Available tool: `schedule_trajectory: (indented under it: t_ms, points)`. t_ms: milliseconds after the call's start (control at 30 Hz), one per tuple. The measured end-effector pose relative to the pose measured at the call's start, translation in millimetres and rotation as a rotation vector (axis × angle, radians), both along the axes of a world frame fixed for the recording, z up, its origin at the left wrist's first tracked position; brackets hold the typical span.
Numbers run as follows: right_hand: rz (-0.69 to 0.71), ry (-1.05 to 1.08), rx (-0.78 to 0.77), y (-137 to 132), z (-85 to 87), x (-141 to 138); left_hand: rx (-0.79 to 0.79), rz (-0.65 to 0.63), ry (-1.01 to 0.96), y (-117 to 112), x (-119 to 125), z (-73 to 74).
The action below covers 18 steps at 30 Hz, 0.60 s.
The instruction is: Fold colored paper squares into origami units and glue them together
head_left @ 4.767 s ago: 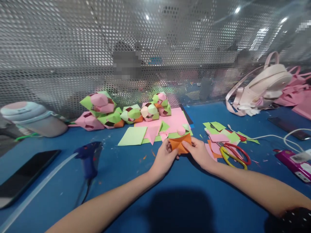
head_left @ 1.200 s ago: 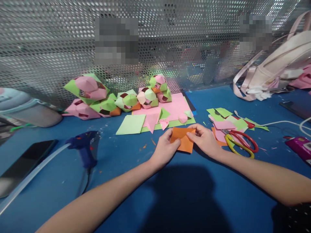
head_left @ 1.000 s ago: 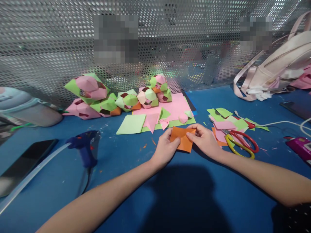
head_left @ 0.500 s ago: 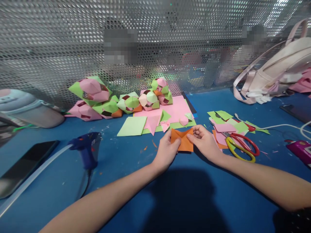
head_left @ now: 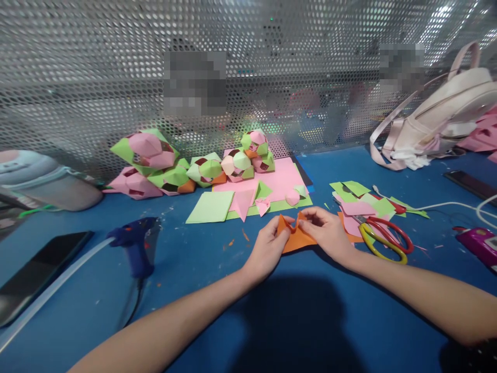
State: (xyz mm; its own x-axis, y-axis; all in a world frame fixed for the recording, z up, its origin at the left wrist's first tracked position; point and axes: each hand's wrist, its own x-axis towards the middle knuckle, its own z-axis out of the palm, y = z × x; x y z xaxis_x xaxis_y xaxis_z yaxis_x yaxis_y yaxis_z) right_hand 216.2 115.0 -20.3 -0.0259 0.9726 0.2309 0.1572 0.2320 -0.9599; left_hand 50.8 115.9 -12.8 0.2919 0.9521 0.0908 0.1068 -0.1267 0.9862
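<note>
Between my two hands is a piece of orange paper (head_left: 298, 242), its top edge bent inward into a notch with two raised points. My left hand (head_left: 268, 245) pinches its left side, thumb on the front face. The right side is pinched by my right hand (head_left: 328, 232), with the thumb near the notch. Just beyond my hands lie small folded pink pieces (head_left: 263, 206) and a green folded triangle (head_left: 264, 189). A stack of pale green paper squares (head_left: 210, 206) sits to the left of them.
Folded pink and green paper balls (head_left: 149, 153) line the mesh panel (head_left: 116, 93). A blue glue gun (head_left: 135, 246) and a phone (head_left: 46, 269) are on the left. Scissors (head_left: 382, 243), paper scraps (head_left: 355, 208), a white cable and a backpack (head_left: 438, 116) are on the right.
The notch in the orange paper's top edge has deepened and its corners have drawn closer together. The paper sits slightly lower and is tilted more.
</note>
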Motion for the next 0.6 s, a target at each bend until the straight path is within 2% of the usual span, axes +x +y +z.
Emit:
schedule_trajectory:
  t_ms: [167,367,467,600]
  points:
    - [-0.002,0.011,-0.038,1.7,-1.3,2.2,0.018,-0.033,0.032,-1.3,1.0,3.2]
    - [0.047,-0.021,-0.055,0.9,2.1,2.7,0.057,-0.049,0.090,-0.5,-0.4,-0.4]
    - [0.056,-0.020,-0.056,1.5,2.2,2.9,0.004,-0.051,0.026,0.3,-0.6,-1.2]
    - [0.050,0.014,-0.070,4.6,-0.2,4.1,-0.152,-0.004,-0.122,2.4,-1.4,-1.3]
